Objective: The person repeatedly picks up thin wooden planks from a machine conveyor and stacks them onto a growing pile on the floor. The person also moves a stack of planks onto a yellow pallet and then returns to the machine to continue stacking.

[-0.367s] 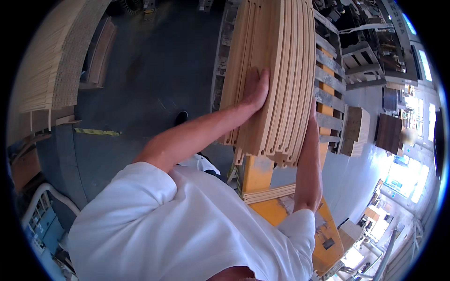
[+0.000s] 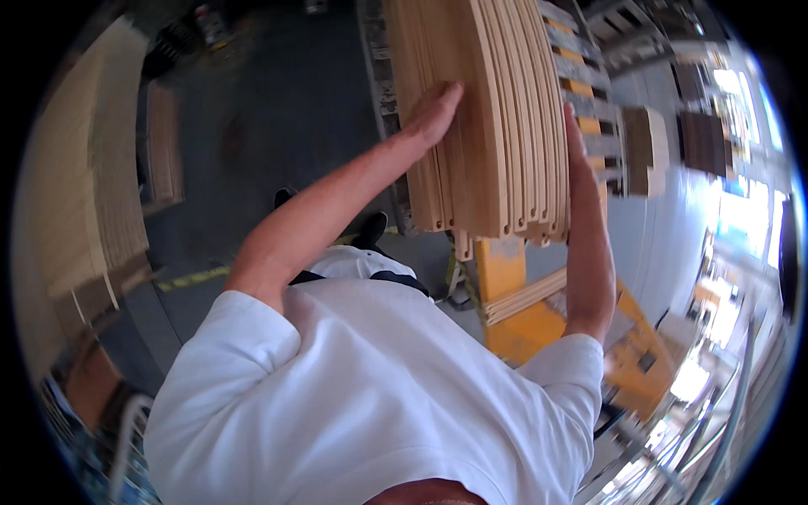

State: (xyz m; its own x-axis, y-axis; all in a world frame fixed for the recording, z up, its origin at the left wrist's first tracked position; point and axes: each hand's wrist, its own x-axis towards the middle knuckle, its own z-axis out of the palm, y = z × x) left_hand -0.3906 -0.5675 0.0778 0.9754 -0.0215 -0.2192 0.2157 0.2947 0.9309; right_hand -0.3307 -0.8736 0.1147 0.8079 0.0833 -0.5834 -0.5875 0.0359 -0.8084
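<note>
A thick row of long, light wooden boards (image 2: pixel 522 126) stands on edge on a slatted pallet, with grooves and small holes showing at the near ends. My left hand (image 2: pixel 434 116) lies along the left part of the row, its fingers stretched forward against the wood. Flat along the row's right side is my right hand (image 2: pixel 577 143), fingers pointing away from me and partly seen edge-on. Between the two hands stand several boards, their ends slightly uneven. One narrow board end (image 2: pixel 463 246) sticks out lower than its neighbours.
Below the row is a yellow lift truck (image 2: pixel 501 261) with some thin wooden strips (image 2: pixel 526 296) on it. Large panel stacks (image 2: pixel 101 177) rise at the left. Past the grey pallet slats (image 2: pixel 589 76), more wood stacks (image 2: pixel 644 151) stand right. My shoe (image 2: pixel 370 229) shows on the dark floor.
My left hand has shifted left across the boards, its thumb and fingers now closer together. My right hand has slid farther along the row's right side. The whole view has also shifted.
</note>
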